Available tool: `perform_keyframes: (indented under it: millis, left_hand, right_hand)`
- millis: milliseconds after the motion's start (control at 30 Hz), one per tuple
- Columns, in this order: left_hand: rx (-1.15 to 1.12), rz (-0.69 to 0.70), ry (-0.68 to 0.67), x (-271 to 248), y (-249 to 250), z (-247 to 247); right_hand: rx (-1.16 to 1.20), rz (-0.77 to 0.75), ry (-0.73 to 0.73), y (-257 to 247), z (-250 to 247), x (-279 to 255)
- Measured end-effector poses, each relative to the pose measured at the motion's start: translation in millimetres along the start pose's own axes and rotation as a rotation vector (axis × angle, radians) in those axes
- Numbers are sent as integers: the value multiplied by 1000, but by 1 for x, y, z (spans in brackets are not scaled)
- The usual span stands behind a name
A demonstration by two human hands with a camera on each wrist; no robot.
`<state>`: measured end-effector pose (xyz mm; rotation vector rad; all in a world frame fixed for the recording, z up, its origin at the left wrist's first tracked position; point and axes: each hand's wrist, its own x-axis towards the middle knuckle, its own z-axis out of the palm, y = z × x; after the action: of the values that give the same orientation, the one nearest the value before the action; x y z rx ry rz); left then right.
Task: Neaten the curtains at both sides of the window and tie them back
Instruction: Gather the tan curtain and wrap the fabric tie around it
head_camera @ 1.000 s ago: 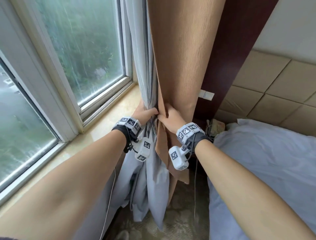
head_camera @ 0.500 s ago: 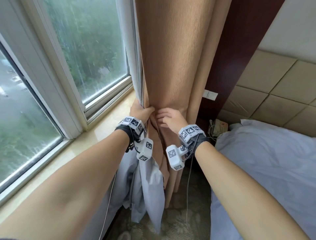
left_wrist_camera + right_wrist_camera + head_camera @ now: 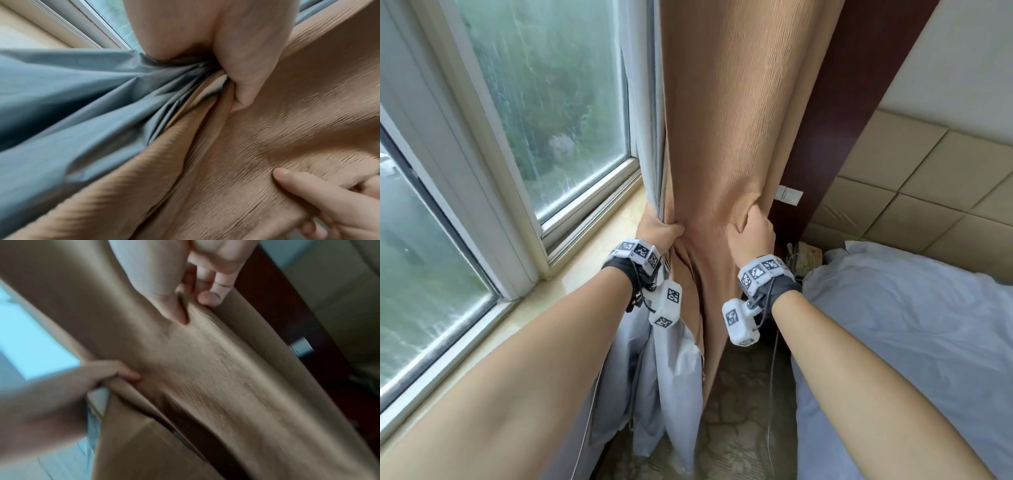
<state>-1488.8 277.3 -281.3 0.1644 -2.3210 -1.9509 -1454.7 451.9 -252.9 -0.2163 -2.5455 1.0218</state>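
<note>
Both forearms are bare, with no sleeves. Each wrist wears a dark strap point(image 3: 619, 270) topped by a white band of black-and-white square marker tags point(image 3: 637, 253). A white boxy camera unit point(image 3: 667, 304) hangs under the left wrist, another point(image 3: 740, 322) under the right, both tagged too. Thin cables point(image 3: 774, 346) trail down from the units

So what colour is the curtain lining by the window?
Pale grey-blue lining, clearest in the left wrist view.
</note>
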Motion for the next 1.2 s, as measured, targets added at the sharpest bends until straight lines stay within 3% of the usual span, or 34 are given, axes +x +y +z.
perform_keyframes:
  millis: [133,333,433,500,600,667,733,900,967,1067,1200]
  left_hand:
    - [-50,-24,-47,1,-2,-5]
    - [-109,41,-233,5,-9,-10]
    - [-22,48,-286,9,-12,-12]
    - [37,51,-182,13,-18,-8]
    - [80,47,127,6,-13,3]
    - [85,42,232,0,-7,12]
    - [64,26,268,-3,-5,20]
    - [60,-39,312,-13,2,33]
    - [67,-51,318,-21,6,41]
    - [30,-19,340,-35,12,57]
    - [-19,8,374,-49,18,76]
  right_hand:
    - [103,-88,-98,-25,17,-9]
    - [192,-112,-449,-41,23,-5]
    - [332,-5,-599,-42,14,2]
    - [393,109,-705,-36,14,9]
    - [423,38,-824,-24,22,17]
    - [462,16,-753,-13,21,23]
    - [543,28,-579,5,14,30]
    - [666,214,-150,73,-6,41]
    - [674,209,-177,81,-11,48]
    - [636,156,-360,77,-16,61]
    - [666,60,-432,78,-24,55]
